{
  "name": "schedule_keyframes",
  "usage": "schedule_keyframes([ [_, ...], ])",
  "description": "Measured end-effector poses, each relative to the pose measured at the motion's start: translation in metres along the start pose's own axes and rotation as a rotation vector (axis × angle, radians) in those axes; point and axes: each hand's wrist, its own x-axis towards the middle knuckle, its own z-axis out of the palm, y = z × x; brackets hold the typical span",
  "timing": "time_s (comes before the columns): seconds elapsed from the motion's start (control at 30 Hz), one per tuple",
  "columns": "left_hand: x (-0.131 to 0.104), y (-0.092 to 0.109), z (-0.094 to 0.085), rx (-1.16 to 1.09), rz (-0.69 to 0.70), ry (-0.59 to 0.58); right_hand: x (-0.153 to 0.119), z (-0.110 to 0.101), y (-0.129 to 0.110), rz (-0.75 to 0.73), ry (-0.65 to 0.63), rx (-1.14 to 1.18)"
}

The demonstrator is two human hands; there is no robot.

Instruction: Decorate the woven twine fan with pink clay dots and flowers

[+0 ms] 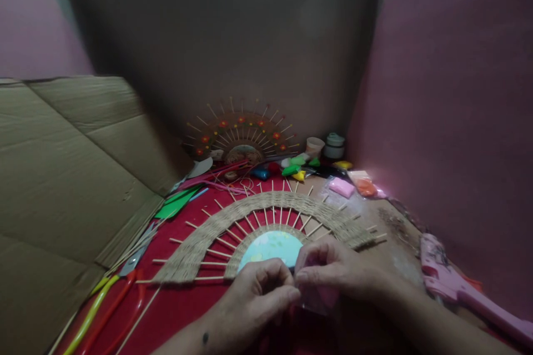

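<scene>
No brand, label or writing can be read on anything here.

Both hands meet at the near edge of the scene, over a red work surface (179, 310). The left hand (258, 288) has its fingers curled in, thumb and forefinger pinched together at their tips. The right hand (333, 274) is curled the same way, its fingertips touching those of the left. Between them they grip a small pink piece in a clear plastic wrapper (318, 299), which hangs just below the right hand; its shape is too blurred to tell, so its long axis cannot be told.

Just beyond the hands lies a half-round fan-shaped piece of woven straw-coloured twine on thin wooden skewers (266, 211). Its flat side faces near and runs left to right, the arch bulges far, and the skewers spread outward like rays from a pale blue paper half-disc (270, 247) at its centre.

Farther off a second, finished fan with red-orange flowers (241, 133) stands against the dark back wall. To its right lie coloured clay packets (300, 169), a flat pink clay packet (341, 187) and two small pots (325, 146). At the near left lie red-handled pliers (112, 310) beside a brown cardboard sheet (62, 177); at the near right lies a pink glue gun (449, 283).
</scene>
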Motion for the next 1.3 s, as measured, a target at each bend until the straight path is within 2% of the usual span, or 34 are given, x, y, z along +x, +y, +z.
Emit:
schedule_keyframes([
  [0.17, -0.002, 0.0027, 0.0006, -0.038, 0.009, -0.001, 0.0003, -0.0019, 0.0019, -0.032, 0.001, 0.013],
  [0.3, -0.0005, 0.0028, -0.0018, 0.012, -0.001, -0.014, 0.0001, -0.0014, 0.0028, -0.045, 0.007, -0.024],
  [0.5, 0.0011, 0.0034, -0.0046, 0.037, -0.036, -0.085, -0.0003, -0.0009, 0.0022, 0.044, -0.039, -0.029],
  [0.67, 0.0016, 0.0002, -0.0067, 0.045, -0.058, -0.101, -0.0017, 0.0008, -0.001, 0.032, -0.06, -0.041],
  [0.93, 0.0004, 0.003, -0.0092, 0.011, -0.056, -0.112, -0.0016, 0.0007, -0.0049, 0.021, -0.115, -0.007],
  [1.03, -0.0002, 0.004, -0.0082, -0.039, -0.053, -0.119, -0.0021, -0.0009, -0.0029, 0.022, -0.095, -0.018],
  [1.3, -0.0008, 0.0072, -0.007, -0.134, -0.034, -0.21, -0.0009, -0.0033, 0.0021, -0.024, -0.073, -0.068],
])
